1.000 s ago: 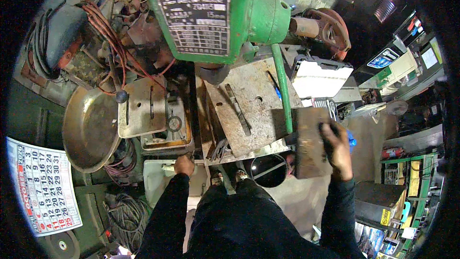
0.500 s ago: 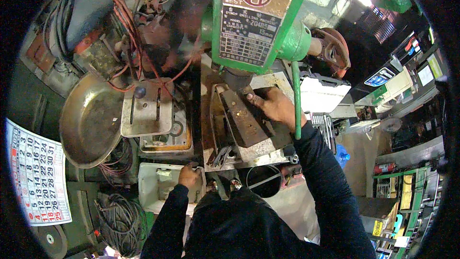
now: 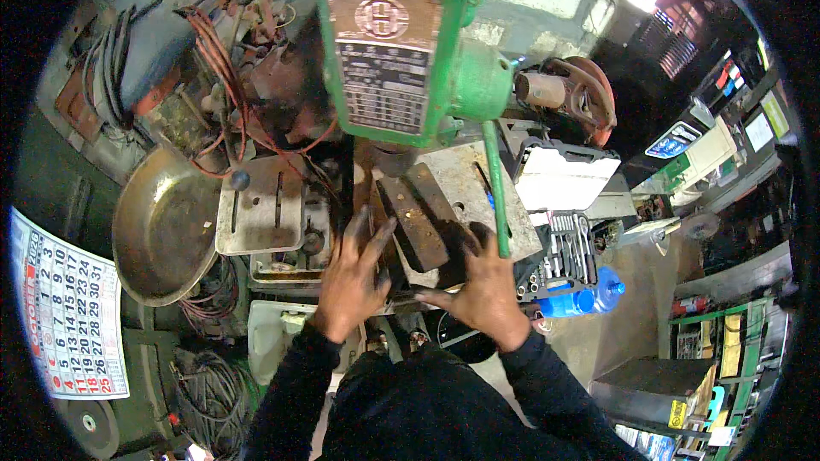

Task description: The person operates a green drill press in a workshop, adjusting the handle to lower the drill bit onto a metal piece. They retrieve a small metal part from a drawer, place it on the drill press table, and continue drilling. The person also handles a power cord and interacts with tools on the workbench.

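Note:
A rusty, dark rectangular metal piece (image 3: 422,220) with small chips on its top lies on the worn metal table (image 3: 468,172) of a green drill press (image 3: 461,85). My left hand (image 3: 352,283) is by its left side, fingers spread and pointing away from me, holding nothing that I can see. At its near right end is my right hand (image 3: 489,297), open, thumb stretched left and fingertips darkened; whether it touches the piece I cannot tell. The press's green lever (image 3: 495,192) hangs just beyond my right hand's fingers.
At left are a slotted metal plate (image 3: 260,207), a large tarnished pan (image 3: 162,235) and coiled cables (image 3: 213,401). A whitish plastic tub (image 3: 266,343) is below the bench. To the right stand a socket set (image 3: 568,248), a blue bottle (image 3: 608,288) and a red-and-brown power tool (image 3: 572,98).
My left hand has left the whitish tub and come up beside the metal piece. My right hand has moved from the piece's far end to its near end. The view has shifted.

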Demonstrator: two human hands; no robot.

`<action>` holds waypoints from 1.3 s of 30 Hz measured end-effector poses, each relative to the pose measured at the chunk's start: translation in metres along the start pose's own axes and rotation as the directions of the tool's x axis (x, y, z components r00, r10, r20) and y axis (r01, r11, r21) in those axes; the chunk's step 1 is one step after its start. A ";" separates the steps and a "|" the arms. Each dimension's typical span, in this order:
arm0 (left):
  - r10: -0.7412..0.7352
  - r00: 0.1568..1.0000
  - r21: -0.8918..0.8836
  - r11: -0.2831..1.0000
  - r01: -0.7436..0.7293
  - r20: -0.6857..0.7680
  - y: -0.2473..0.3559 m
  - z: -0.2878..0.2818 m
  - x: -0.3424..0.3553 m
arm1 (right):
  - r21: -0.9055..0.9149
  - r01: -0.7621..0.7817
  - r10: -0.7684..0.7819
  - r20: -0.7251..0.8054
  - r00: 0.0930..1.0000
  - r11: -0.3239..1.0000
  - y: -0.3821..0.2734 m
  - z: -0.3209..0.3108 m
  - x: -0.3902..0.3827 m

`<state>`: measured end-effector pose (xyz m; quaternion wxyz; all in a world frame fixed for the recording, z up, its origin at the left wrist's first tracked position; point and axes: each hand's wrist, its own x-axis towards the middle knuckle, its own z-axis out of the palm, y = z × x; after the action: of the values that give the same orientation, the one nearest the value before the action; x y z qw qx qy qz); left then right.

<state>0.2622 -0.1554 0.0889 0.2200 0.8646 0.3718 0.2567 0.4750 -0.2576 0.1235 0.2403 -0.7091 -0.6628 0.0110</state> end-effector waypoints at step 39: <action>0.025 0.993 -0.469 0.882 0.033 0.117 -0.003 -0.003 0.014 | 0.404 -0.138 0.181 -0.072 0.981 0.904 0.039 -0.004 -0.088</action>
<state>0.2671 -0.1425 0.0941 0.4455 0.7985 0.2862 0.2864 0.5021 -0.3419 0.0863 0.4126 -0.6970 -0.5726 0.1265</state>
